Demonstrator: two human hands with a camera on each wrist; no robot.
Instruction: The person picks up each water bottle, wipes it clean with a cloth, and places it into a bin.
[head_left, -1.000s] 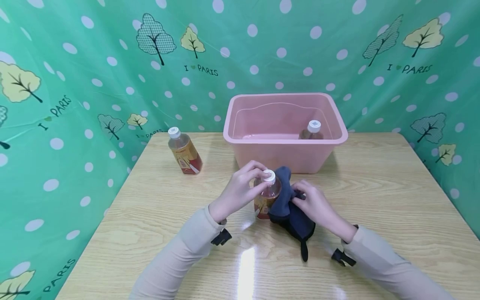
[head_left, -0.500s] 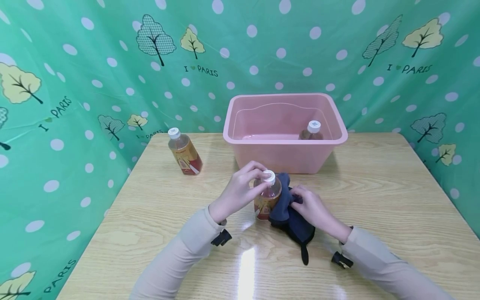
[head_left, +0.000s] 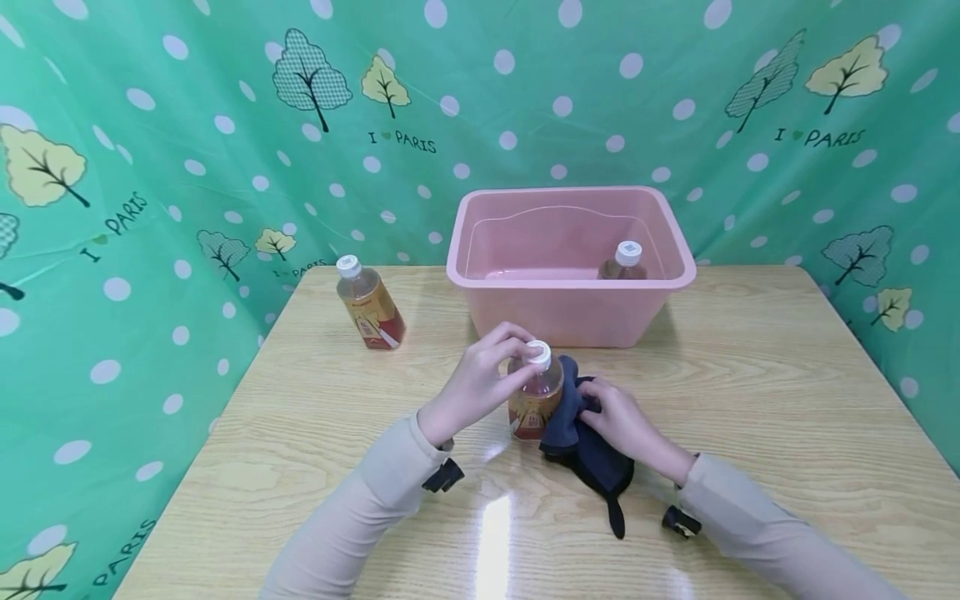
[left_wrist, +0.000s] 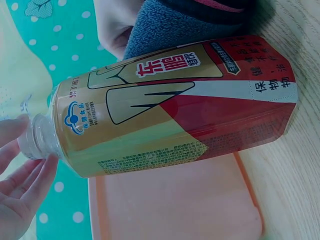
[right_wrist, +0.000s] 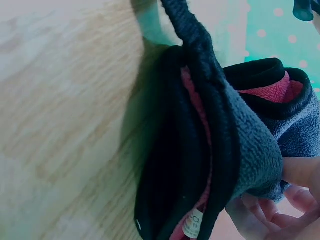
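Note:
A bottle (head_left: 529,412) with a gold and red label stands upright on the table, and my left hand (head_left: 483,379) grips it by its white cap. In the left wrist view the fingers (left_wrist: 40,185) are around the neck of the bottle (left_wrist: 145,115). My right hand (head_left: 622,421) pinches a folded dark blue cloth (head_left: 562,417) against the bottle's right side. In the right wrist view the cloth (right_wrist: 255,135) shows a pink inner face, black edging and a small white tag; its black loop trails toward the front.
A pink bin (head_left: 555,312) stands behind my hands, with a capped bottle (head_left: 624,265) inside at its right. Another bottle (head_left: 371,308) with the same label is at the table's back left. A green patterned curtain (head_left: 480,108) hangs behind the table (head_left: 300,433).
My right hand has moved slightly down the bottle's side with the cloth. The cloth's upper end is lower and its loop has shifted toward the front. The left hand and bottle have stayed put.

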